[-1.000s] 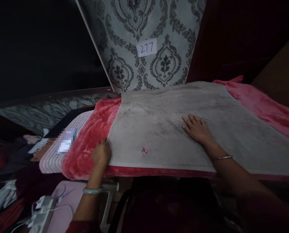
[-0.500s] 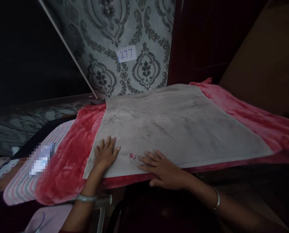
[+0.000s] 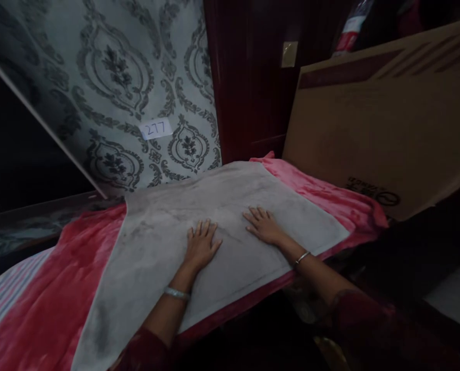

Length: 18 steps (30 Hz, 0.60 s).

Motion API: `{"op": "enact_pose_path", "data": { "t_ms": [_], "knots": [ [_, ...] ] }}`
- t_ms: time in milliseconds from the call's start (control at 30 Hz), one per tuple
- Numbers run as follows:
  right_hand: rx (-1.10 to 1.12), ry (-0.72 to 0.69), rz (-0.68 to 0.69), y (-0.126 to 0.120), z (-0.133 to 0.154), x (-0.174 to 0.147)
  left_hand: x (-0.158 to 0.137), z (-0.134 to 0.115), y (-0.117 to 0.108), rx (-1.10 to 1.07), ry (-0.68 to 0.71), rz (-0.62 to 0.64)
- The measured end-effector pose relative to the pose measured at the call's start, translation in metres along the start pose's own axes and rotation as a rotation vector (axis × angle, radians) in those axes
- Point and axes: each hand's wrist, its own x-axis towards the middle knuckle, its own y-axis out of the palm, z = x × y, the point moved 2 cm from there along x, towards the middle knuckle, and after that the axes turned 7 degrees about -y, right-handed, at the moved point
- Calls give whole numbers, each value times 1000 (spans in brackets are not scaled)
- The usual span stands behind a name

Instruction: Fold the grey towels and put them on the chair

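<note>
A pale grey cloth (image 3: 230, 283) with dark smudges lies spread flat over a fluffy red blanket (image 3: 71, 263). Near the cloth's middle rests my left hand (image 3: 202, 246), palm down with fingers spread. My right hand (image 3: 264, 225) lies palm down on the same cloth, farther right, its fingers apart too. Neither hand holds anything. Pink-red blanket shows beyond the cloth's right side and along its near edge.
A large cardboard box (image 3: 384, 123) stands at the right, with a bottle (image 3: 349, 33) behind its top edge. Patterned wallpaper (image 3: 117, 118) bearing a "277" label (image 3: 156, 128) rises behind. Striped fabric (image 3: 13, 283) lies at the left.
Both hands have moved forward over the cloth, away from its near edge. The view has turned right, showing more of the box. The small red-and-white spot on the cloth is no longer visible.
</note>
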Motion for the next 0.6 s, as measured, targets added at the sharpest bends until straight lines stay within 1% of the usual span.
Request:
{"op": "enact_pose_path", "data": {
  "t_ms": [67, 133, 200, 233, 267, 300, 367, 400, 433, 467, 500, 533, 600],
  "knots": [
    [25, -87, 30, 8, 8, -12, -2, 4, 7, 7, 0, -35],
    [66, -195, 45, 12, 16, -20, -2, 6, 8, 14, -3, -53],
    [116, -308, 52, 9, 16, -23, -1, 6, 7, 19, -4, -66],
    [138, -333, 40, 5, 11, -22, 0, 6, 6, 20, -3, -71],
    [150, -320, 9, 0, 2, -20, 1, 5, 5, 21, -2, -74],
    [147, -259, -41, -7, -9, -17, 1, 5, 4, 23, -2, -76],
    [96, -23, -137, -18, -37, -13, 2, 4, 3, 30, -1, -81],
    [58, 96, -155, -21, -50, -12, 2, 4, 2, 36, -4, -82],
    [20, 175, -149, -21, -59, -12, 3, 4, 2, 43, -7, -82],
    [-8, 201, -125, -19, -64, -14, 3, 4, 2, 48, -8, -81],
    [-22, 173, -93, -15, -65, -16, 3, 5, 3, 53, -9, -79],
    [-20, 104, -64, -10, -61, -19, 3, 5, 3, 55, -10, -77],
    [33, -79, -33, 1, -47, -27, 4, 5, 4, 56, -5, -80]
  ]
}}
